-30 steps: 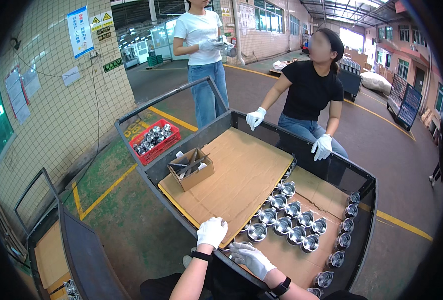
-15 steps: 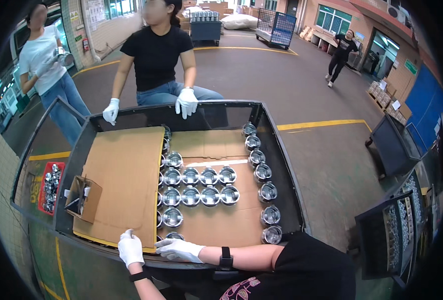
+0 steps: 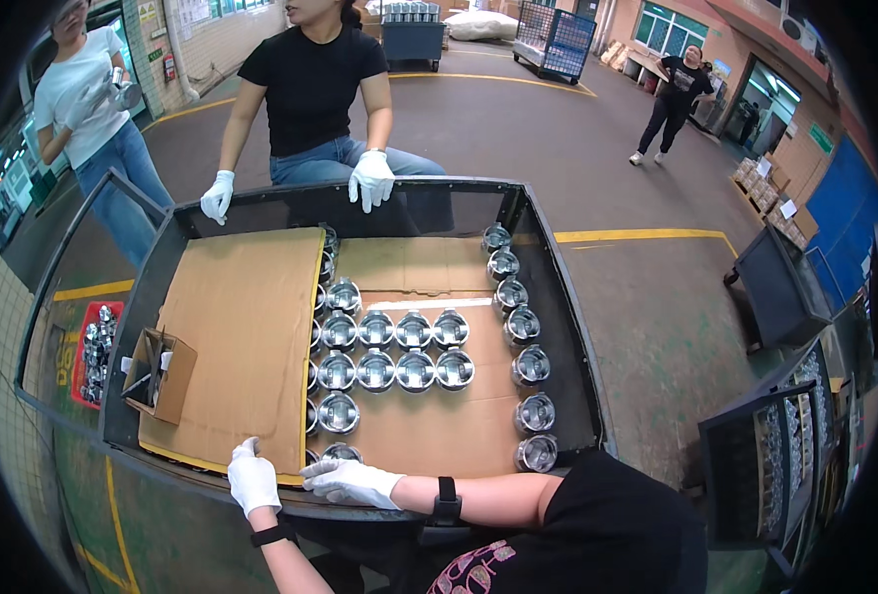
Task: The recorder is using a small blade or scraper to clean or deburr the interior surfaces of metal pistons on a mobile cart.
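My left hand (image 3: 255, 477), in a white glove, is at the near edge of a brown cardboard sheet (image 3: 236, 337). Its fingers are curled, and anything inside them is hidden. To its right lies my gloved right hand (image 3: 352, 482), fingers stretched toward the sheet's near right corner, with nothing visible in it. The sheet covers the left part of a dark metal cart (image 3: 568, 337). Beside it, shiny metal pistons (image 3: 375, 369) stand in rows on a lower cardboard layer (image 3: 439, 436). Several pistons are partly hidden by the sheet's right edge.
A small open cardboard box (image 3: 173, 381) sits on the sheet's left side. Across the cart, a co-worker's gloved hands (image 3: 370, 179) are by the far rim. A red crate (image 3: 97, 351) of metal parts stands left. Other carts (image 3: 775, 287) stand right. Two more people stand farther off.
The view has tilted slightly, so the cart sits higher in the picture. My hands stay nearly in place at the near edge. The person at far right has shifted stance.
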A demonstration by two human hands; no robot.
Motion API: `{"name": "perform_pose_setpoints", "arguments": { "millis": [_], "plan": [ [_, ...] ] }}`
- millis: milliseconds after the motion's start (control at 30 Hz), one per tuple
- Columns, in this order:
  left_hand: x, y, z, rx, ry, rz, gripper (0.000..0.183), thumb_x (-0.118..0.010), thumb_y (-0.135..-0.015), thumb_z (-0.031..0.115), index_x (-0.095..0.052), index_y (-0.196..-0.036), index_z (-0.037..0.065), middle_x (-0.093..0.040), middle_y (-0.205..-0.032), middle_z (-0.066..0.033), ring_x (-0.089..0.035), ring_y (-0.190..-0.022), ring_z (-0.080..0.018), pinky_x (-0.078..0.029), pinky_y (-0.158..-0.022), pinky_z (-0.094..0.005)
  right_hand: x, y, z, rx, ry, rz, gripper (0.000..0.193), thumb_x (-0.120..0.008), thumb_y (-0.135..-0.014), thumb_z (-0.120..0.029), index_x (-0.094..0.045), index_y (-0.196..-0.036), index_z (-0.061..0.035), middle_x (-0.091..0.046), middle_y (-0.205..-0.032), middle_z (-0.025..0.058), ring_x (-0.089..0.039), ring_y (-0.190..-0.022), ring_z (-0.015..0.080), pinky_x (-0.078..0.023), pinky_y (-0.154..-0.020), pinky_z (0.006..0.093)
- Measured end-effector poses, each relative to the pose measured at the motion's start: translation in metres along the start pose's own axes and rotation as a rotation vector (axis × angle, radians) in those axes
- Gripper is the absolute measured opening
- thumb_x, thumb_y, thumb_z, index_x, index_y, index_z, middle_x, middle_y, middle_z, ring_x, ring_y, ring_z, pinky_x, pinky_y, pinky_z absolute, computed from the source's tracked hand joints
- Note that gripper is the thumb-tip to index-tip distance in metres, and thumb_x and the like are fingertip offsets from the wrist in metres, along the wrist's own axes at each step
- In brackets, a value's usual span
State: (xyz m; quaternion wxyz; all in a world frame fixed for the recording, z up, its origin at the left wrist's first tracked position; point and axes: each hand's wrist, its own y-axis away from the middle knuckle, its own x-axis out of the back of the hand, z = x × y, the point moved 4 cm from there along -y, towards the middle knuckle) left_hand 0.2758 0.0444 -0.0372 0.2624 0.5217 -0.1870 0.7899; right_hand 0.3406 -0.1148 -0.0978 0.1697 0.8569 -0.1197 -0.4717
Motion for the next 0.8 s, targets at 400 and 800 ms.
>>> {"name": "perform_pose_setpoints", "arguments": {
  "millis": [400, 800],
  "plan": [
    [0.001, -0.003, 0.008, -0.015, -0.1, 0.032, 0.025, -0.054, -0.085, 0.011, -0.067, -0.105, 0.007, -0.067, -0.102, -0.0171, -0.065, -0.092, -0.0331, -0.052, -0.082, -0.041, -0.004, 0.003, -0.008, -0.004, 0.048, 0.02, 0.053, -0.06, -0.091, -0.017, -0.042, -0.138, -0.0011, -0.059, -0.093, 0.0, -0.044, -0.064, 0.0038, -0.034, -0.053, 0.0174],
    [0.007, -0.001, 0.015, 0.044, -0.07, 0.028, 0.027, -0.057, -0.086, 0.024, -0.069, -0.104, 0.008, -0.067, -0.101, -0.0186, -0.065, -0.092, -0.0335, -0.052, -0.081, -0.0421, 0.026, -0.008, 0.007, 0.031, 0.04, -0.22, 0.044, -0.047, -0.097, -0.008, -0.037, -0.14, -0.0039, -0.053, -0.13, 0.0072, -0.054, -0.112, 0.0126, -0.046, -0.085, 0.0211]
  ]
}}
